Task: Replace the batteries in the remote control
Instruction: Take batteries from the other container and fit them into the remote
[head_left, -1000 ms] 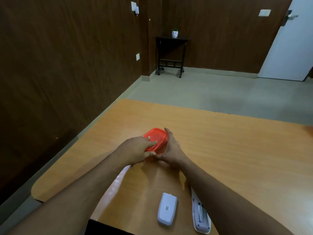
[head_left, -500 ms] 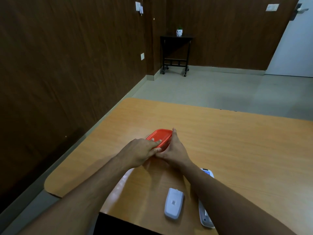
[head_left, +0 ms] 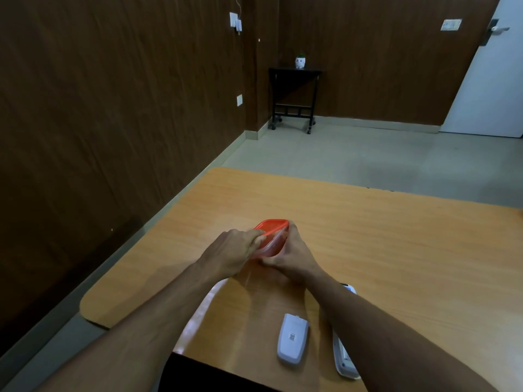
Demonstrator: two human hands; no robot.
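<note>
fingers of left hand [head_left: 230,254] and right hand [head_left: 293,254] clamped on one red-lidded container [head_left: 272,236], one remote [head_left: 343,353], one cover [head_left: 293,338] nearby

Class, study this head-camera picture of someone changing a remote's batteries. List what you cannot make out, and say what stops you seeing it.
- Contents of the red-lidded container: head view, hidden by the lid, the left hand and the right hand.
- Most of the remote control: covered by the right forearm.
- Whether any batteries sit in it: hidden likewise.
- Label on the battery cover: too small to read.
- The table: right side cut off by the frame edge.
</note>
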